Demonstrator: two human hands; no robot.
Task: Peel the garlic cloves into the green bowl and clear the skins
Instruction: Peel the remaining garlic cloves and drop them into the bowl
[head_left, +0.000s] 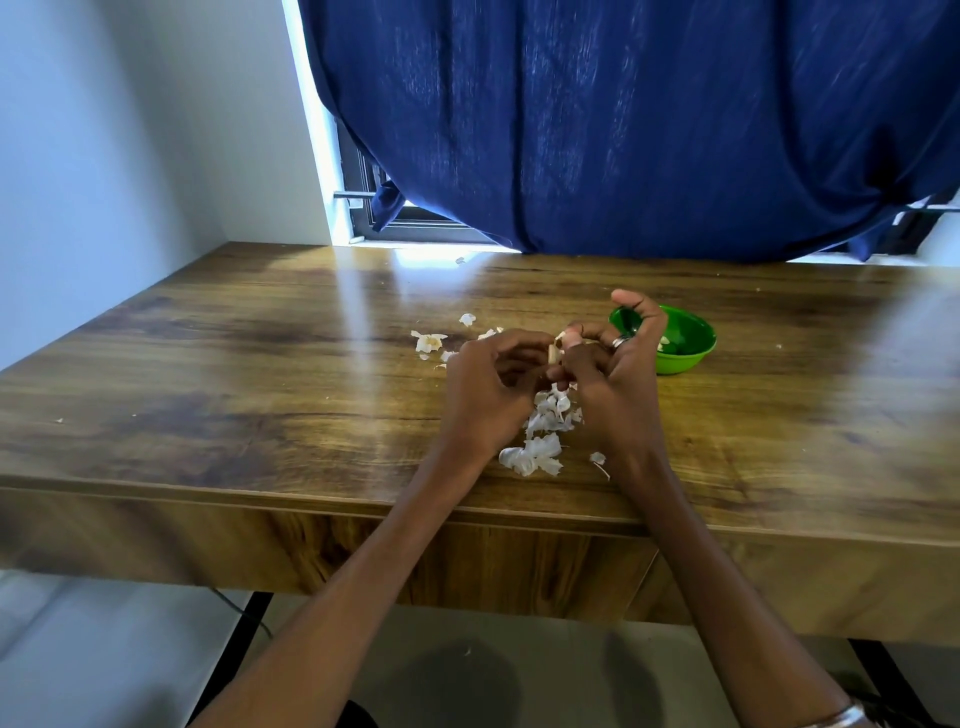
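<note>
Wood-grained surface (260, 364) seen from the head view, with both hands meeting near its middle. Left hand (488, 395): fingers curled, the grip pinching a pale garlic clove (709, 355) held just above the surface between the two hands. Right hand (618, 374): fingers curled toward the same clove, thumb and fingertips touching its upper end where a bit of skin stands up; a ring (621, 341) shows on one finger, and the index finger is raised over the bowl's near rim. Green bowl (691, 343): standing on the surface just beyond and to the right of the right hand, partly hidden by it; a few pale peeled pieces lie inside, their number unclear. Garlic skins (540, 441): white papery flakes heaped on the surface beneath and between the wrists, close to the near edge. A second, looser scatter of skins (429, 341) lies beyond the left hand, with one stray fleck farther back near the window. Blue curtain (623, 130): hanging behind the surface, covering most of the window. A bracelet (844, 719) shows on the right wrist at the lower edge of the view.
</note>
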